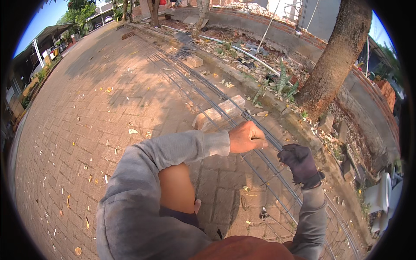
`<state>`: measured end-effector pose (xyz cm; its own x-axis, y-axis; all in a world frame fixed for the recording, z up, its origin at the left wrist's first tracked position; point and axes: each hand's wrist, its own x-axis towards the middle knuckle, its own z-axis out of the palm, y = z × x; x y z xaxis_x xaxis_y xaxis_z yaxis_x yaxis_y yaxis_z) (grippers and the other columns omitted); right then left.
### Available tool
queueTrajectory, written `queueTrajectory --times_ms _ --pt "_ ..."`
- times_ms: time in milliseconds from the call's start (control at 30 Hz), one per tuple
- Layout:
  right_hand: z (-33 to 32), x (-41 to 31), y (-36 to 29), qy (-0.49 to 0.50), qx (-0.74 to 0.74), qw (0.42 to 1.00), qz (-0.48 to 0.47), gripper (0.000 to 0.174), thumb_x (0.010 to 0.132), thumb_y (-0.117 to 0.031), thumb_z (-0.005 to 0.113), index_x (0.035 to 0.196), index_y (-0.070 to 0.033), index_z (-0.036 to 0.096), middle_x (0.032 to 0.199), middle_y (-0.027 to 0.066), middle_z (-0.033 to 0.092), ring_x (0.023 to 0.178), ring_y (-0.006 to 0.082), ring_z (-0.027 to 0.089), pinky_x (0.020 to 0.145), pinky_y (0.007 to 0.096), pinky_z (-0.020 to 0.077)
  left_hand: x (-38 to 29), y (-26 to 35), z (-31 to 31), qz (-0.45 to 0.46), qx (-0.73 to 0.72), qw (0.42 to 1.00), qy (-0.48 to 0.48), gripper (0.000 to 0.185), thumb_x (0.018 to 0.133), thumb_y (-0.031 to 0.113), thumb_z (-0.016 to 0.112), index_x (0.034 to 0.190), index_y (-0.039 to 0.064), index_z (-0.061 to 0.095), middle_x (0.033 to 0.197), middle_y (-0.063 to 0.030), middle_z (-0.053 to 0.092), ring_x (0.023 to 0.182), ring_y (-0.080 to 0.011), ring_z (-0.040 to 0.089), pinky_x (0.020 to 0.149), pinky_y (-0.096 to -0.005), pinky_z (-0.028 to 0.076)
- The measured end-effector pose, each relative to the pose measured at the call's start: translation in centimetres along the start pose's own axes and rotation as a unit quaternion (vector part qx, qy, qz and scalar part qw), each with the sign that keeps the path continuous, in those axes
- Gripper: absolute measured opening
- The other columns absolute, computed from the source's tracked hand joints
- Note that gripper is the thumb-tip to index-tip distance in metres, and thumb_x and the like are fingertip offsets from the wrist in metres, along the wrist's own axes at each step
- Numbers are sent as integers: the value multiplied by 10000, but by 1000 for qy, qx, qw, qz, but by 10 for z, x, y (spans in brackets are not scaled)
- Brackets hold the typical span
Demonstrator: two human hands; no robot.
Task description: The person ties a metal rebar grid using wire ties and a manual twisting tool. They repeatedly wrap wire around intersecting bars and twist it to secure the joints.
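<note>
A long cage of steel rebar (pixel 211 103) runs diagonally across the paving, with thin square stirrups along it. My bare left hand (pixel 247 138), in a grey sleeve, is closed into a fist over the bars, with thumb and forefinger together. Whether anything thin is pinched there is hidden. Just to its right, my right hand (pixel 299 164) wears a dark glove with frayed finger ends. Its fingers curl beside the bars, and what they hold cannot be made out. A pale masonry block (pixel 221 112) lies under the cage, just beyond my left hand.
Herringbone pavers (pixel 97 146) spread to the left, strewn with leaves. A second block (pixel 194 61) sits farther along the cage. A kerb (pixel 276 104), a tree trunk (pixel 338 58) and a white pipe (pixel 256 60) line the right. White ceramic pieces (pixel 378 193) stand at far right.
</note>
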<state>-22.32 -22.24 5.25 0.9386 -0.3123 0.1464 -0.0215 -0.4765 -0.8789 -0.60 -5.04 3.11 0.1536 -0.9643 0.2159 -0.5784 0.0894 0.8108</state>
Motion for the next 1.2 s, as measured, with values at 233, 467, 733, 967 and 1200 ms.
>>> queueTrajectory --times_ms 233,467,733,967,1200 --pt "15 1 -4 45 -166 980 -101 156 908 -134 734 895 22 741 770 172 692 664 242 672 610 376 490 1 12 4 20 176 983 -48 219 933 206 714 923 -11 743 694 -88 690 691 -146 656 636 -365 476" --pt "12 2 -15 29 -62 996 -62 197 933 -161 723 961 34 733 813 143 707 702 208 671 651 344 515 7 1 12 11 -77 996 -40 211 950 173 696 973 -25 767 766 -55 748 710 -120 655 702 -318 511" --pt "-40 -15 -21 61 -5 998 0 183 922 -122 703 993 43 738 834 54 724 748 105 648 684 273 521 -2 13 -10 -83 -172 981 24 230 983 198 701 1004 -22 765 808 -64 753 661 -88 631 541 -254 474" --pt "-9 -5 -27 57 -53 997 5 164 906 -145 713 897 17 736 769 46 716 747 110 647 654 295 513 6 28 5 -66 -202 977 13 211 972 183 720 985 -23 759 827 -66 756 614 -80 595 512 -238 449" --pt "-31 -5 -18 85 -107 981 -139 134 878 -119 704 899 -12 781 775 93 739 837 194 698 1028 392 488 7 26 -1 -48 -186 980 55 188 959 179 737 972 -7 767 822 -52 759 608 -60 571 505 -231 394"
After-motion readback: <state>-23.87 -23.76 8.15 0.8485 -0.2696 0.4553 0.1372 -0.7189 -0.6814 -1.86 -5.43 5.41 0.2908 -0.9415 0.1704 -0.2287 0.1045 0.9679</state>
